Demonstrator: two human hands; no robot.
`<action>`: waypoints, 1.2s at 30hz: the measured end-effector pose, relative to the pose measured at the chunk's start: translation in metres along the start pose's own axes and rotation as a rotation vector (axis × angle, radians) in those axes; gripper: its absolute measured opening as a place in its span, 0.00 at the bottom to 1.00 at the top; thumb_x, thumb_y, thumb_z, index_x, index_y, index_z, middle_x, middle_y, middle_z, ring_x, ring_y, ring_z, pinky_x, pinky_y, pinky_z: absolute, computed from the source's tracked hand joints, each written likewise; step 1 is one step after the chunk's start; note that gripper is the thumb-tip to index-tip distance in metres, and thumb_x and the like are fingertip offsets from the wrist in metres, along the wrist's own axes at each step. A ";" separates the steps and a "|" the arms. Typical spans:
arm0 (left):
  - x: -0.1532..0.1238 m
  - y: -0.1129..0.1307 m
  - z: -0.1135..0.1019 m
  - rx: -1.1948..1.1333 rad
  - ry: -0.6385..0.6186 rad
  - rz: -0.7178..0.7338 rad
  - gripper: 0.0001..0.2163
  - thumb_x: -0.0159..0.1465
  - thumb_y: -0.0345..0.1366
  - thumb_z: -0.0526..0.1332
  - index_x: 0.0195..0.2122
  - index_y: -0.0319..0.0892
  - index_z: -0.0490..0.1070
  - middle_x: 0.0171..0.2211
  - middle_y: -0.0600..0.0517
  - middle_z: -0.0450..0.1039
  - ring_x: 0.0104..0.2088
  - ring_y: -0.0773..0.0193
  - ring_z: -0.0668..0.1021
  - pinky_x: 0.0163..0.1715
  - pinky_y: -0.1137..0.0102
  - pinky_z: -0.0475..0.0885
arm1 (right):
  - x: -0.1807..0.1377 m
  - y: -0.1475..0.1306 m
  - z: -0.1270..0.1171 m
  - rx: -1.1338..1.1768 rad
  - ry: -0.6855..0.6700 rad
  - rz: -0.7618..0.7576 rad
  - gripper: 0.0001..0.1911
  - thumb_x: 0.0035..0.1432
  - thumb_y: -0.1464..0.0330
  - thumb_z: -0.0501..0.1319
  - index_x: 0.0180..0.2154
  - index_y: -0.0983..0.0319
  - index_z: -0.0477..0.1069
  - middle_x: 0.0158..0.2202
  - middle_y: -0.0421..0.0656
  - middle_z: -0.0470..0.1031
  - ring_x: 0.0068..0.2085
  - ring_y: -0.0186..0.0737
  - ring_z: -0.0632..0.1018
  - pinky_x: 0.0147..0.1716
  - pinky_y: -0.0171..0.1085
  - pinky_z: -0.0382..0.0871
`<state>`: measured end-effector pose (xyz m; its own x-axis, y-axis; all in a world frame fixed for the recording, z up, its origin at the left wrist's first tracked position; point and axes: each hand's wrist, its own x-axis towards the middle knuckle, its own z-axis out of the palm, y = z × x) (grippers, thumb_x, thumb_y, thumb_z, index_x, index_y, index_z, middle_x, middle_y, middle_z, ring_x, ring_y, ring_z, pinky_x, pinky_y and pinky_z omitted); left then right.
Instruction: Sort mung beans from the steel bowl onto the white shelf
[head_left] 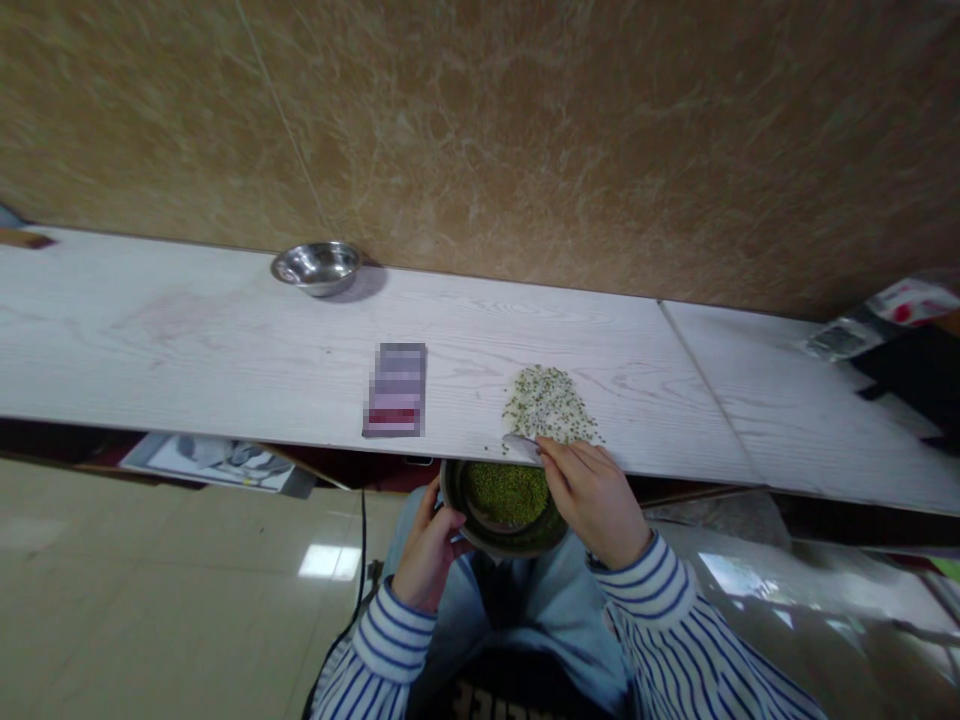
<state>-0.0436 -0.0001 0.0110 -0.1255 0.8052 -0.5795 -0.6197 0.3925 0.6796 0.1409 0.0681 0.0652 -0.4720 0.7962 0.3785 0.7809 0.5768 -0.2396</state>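
Observation:
My left hand point(433, 550) grips the left rim of a metal bowl point(499, 543), held just under the table's front edge above my lap. Small green beans, like mung beans point(510, 492), lie inside it. In my right hand point(598, 495) is a spoon point(520, 444), its bowl resting at the table edge above the metal bowl. Its handle is hidden by my fingers. More mung beans, mixed with white grains that look like rice point(551, 402), are spread on the tabletop just beyond the spoon.
A second, shallow steel bowl point(318, 268) stands by the wall at the back left. A blurred-out phone-like rectangle point(396, 390) lies left of the beans. Black items and a plastic packet point(840, 340) are at the far right. Papers point(214, 462) sit on a shelf below the tabletop.

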 end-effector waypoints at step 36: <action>-0.005 -0.003 -0.015 0.023 0.006 0.008 0.29 0.46 0.27 0.58 0.51 0.49 0.64 0.32 0.55 0.71 0.29 0.65 0.72 0.25 0.69 0.70 | 0.010 0.002 -0.003 -0.069 -0.032 0.005 0.13 0.62 0.71 0.52 0.47 0.62 0.70 0.35 0.45 0.77 0.37 0.39 0.74 0.38 0.38 0.62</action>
<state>-0.0527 -0.0120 0.0047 -0.1355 0.8058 -0.5765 -0.6004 0.3960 0.6947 0.1389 0.0769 0.0713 -0.4796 0.8053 0.3485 0.8095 0.5593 -0.1786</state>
